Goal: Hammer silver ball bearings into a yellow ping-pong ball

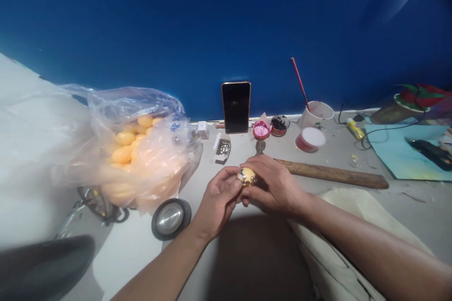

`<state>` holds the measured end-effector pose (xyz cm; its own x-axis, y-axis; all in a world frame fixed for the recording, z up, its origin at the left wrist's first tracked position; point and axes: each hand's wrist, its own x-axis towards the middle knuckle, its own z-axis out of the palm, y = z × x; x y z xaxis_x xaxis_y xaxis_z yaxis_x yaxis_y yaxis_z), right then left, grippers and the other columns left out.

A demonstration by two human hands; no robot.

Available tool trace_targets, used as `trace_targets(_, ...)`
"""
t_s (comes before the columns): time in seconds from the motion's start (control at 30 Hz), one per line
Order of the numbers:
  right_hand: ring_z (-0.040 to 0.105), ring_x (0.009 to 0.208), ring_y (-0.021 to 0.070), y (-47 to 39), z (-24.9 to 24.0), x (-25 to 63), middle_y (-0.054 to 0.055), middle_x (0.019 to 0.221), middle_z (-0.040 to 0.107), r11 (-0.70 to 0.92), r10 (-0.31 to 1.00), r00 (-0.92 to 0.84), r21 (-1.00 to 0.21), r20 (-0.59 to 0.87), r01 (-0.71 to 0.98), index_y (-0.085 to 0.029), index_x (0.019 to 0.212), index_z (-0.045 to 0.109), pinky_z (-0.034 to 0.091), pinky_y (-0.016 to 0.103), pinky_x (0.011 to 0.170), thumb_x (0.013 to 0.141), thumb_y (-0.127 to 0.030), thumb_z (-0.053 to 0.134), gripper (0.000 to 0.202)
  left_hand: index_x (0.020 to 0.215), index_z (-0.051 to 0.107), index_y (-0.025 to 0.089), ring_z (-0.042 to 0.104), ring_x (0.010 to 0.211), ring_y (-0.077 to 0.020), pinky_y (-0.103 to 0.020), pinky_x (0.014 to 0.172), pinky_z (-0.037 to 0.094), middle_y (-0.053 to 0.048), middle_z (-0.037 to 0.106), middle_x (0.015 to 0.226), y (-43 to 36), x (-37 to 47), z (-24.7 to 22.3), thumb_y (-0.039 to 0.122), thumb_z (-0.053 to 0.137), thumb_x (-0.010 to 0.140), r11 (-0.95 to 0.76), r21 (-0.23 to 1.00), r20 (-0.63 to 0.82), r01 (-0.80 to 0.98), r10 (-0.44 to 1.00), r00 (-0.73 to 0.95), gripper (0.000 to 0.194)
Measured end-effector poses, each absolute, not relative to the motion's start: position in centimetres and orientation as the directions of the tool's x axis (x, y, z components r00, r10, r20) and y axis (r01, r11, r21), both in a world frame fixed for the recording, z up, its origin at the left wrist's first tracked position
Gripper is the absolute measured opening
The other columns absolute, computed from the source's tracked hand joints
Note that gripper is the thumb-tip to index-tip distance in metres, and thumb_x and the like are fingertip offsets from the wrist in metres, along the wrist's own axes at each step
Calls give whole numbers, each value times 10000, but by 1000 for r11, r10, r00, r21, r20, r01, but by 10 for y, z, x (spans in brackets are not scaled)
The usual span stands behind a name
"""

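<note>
A yellow plastic egg (248,176) studded with shiny metal tacks sits between my two hands. My left hand (221,193) grips it from the left, with the thumb and fingers closed against its side. From the right, my right hand (274,182) has its fingers curled around the egg, and its far side is partly hidden. Just beyond the right hand lies a hammer, its wooden handle (335,174) stretching to the right and its metal head (260,147) pointing away. A small open box (223,150) of silvery tacks stands beyond my left hand.
Left is a clear plastic bag (165,159) of yellow eggs, with a round metal lid (170,219) nearby. A phone (236,107) leans on the blue wall. Cups (310,139), a glue tube (355,129) and a light-blue sheet (391,148) lie right; cloth (353,230) lies under my right forearm.
</note>
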<state>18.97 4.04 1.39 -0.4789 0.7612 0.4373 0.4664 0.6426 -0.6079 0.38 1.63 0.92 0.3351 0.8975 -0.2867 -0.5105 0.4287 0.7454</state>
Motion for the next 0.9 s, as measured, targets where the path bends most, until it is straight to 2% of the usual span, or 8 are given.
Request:
trace_targets(0.17, 671, 997, 283, 41, 13, 189, 141, 1105, 730, 666, 744, -472, -579, 472, 470, -175, 1222, 626, 526, 431, 893, 937, -434, 688, 389, 995, 623, 164, 621, 673, -100, -220, 622, 512, -6, 690, 837, 16, 2, 5, 326, 918, 733, 406, 747, -274, -527, 910, 312, 426)
trace_targets(0.27, 676, 975, 271, 41, 12, 189, 123, 1093, 734, 670, 738, -479, -598, 476, 439, -199, 1207, 640, 539, 421, 880, 922, -406, 710, 359, 988, 631, 168, 610, 662, -99, -228, 618, 513, 0, 676, 829, 15, 2, 4, 344, 898, 760, 396, 736, -262, -549, 914, 310, 392)
trace_targets(0.5, 645, 1118, 274, 41, 5, 189, 132, 1238, 661, 662, 749, -425, -605, 508, 442, -220, 1310, 620, 548, 439, 958, 886, -243, 684, 429, 1083, 679, 130, 668, 834, -211, -346, 720, 559, -133, 711, 987, 15, 5, 8, 495, 677, 938, 466, 720, -234, -513, 860, 453, 392)
trace_targets(0.57, 642, 1115, 274, 40, 5, 189, 135, 1229, 656, 660, 751, -428, -596, 502, 458, -209, 1314, 613, 551, 436, 953, 860, -197, 676, 458, 1115, 663, 146, 667, 839, -201, -345, 756, 554, -126, 715, 1021, 14, 5, 9, 454, 727, 908, 461, 741, -233, -489, 859, 457, 376)
trace_targets(0.67, 629, 1144, 291, 40, 6, 188, 144, 1222, 659, 658, 752, -439, -588, 492, 470, -192, 1331, 585, 545, 460, 975, 828, -188, 699, 516, 1148, 608, 191, 644, 800, -157, -303, 752, 537, -64, 697, 1004, 12, 4, 9, 353, 833, 815, 360, 821, -214, -444, 914, 345, 433)
trace_targets(0.73, 619, 1168, 301, 40, 7, 189, 150, 1245, 653, 658, 753, -449, -572, 481, 489, -194, 1343, 569, 539, 479, 994, 837, -201, 697, 522, 1164, 577, 216, 634, 810, -152, -279, 739, 522, -36, 675, 988, 10, 4, 7, 307, 829, 808, 249, 907, -182, -339, 959, 217, 446)
trace_targets(0.8, 611, 1180, 305, 41, 9, 190, 155, 1270, 640, 664, 747, -471, -550, 469, 506, -198, 1360, 551, 537, 492, 1001, 848, -184, 663, 524, 1191, 577, 228, 629, 858, -164, -281, 766, 515, -39, 663, 1019, 8, 3, 2, 274, 775, 849, 111, 985, -100, -132, 991, 89, 398)
trace_targets(0.9, 597, 1200, 294, 43, 11, 192, 148, 1280, 630, 690, 722, -500, -544, 478, 478, -198, 1385, 521, 523, 502, 1029, 781, -46, 541, 622, 1187, 620, 234, 615, 1041, -224, -356, 921, 512, -77, 631, 1165, 9, 1, -7, 218, 710, 881, -160, 958, 153, 239, 987, 48, 319)
